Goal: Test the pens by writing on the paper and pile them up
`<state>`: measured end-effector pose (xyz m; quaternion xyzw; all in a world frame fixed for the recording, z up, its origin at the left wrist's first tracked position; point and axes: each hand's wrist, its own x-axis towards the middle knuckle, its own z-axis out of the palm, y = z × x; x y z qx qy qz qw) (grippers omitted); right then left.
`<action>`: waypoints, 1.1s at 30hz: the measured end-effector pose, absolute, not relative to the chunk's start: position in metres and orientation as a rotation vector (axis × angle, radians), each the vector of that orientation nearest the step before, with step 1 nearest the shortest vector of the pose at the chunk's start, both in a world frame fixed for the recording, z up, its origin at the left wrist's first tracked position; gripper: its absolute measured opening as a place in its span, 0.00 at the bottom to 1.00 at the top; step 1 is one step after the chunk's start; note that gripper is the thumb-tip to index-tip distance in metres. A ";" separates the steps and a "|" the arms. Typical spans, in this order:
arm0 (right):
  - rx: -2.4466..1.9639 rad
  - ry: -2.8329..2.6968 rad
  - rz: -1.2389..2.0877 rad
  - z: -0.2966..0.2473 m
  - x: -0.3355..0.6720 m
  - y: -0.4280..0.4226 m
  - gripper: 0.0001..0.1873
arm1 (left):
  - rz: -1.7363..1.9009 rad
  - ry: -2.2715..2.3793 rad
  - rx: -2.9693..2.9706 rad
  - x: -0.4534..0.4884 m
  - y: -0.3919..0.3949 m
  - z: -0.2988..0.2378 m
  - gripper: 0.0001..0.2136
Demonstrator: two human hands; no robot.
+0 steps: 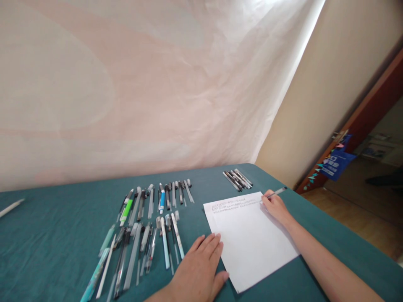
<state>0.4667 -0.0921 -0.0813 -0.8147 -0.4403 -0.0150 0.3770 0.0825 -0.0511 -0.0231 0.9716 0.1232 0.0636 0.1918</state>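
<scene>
A white sheet of paper lies on the teal tablecloth, with lines of small handwriting along its top edge. My right hand is closed round a thin pen, its tip touching the paper's upper right corner at the end of the writing. Flat on the cloth, my left hand rests with fingers stretched out, its fingertips on the paper's lower left edge. It holds nothing.
Two rows of several pens lie left of the paper. A small bundle of pens sits behind the paper, and a lone white pen lies far left. A pale sheet hangs behind the table; a doorway opens at right.
</scene>
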 end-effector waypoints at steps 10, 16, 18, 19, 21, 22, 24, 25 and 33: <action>-2.087 -1.058 -0.039 -0.082 0.461 -0.098 0.14 | 0.222 0.368 2.715 0.076 -0.054 -0.024 0.26; -1.914 -1.236 0.085 -0.059 0.412 -0.083 0.19 | 0.191 0.357 2.702 0.075 -0.052 -0.029 0.28; -1.822 -1.360 0.240 -0.048 0.373 -0.072 0.20 | 0.195 0.355 2.698 0.075 -0.052 -0.030 0.28; -1.771 -1.450 0.340 -0.044 0.352 -0.065 0.19 | 0.206 0.357 2.701 0.075 -0.053 -0.030 0.27; -1.667 -1.653 0.465 -0.037 0.307 -0.049 0.17 | 0.237 0.369 2.714 0.076 -0.053 -0.033 0.27; -1.619 -1.757 0.462 -0.035 0.286 -0.040 0.14 | 0.249 0.378 2.721 0.076 -0.054 -0.034 0.27; -1.488 -1.921 0.392 -0.032 0.251 -0.024 0.14 | 0.255 0.397 2.734 0.077 -0.054 -0.038 0.28; -1.430 -1.992 0.363 -0.031 0.236 -0.017 0.15 | 0.251 0.407 2.737 0.077 -0.054 -0.039 0.28; -1.332 -2.118 0.320 -0.038 0.196 0.011 0.18 | 0.247 0.389 2.690 0.079 -0.050 -0.040 0.29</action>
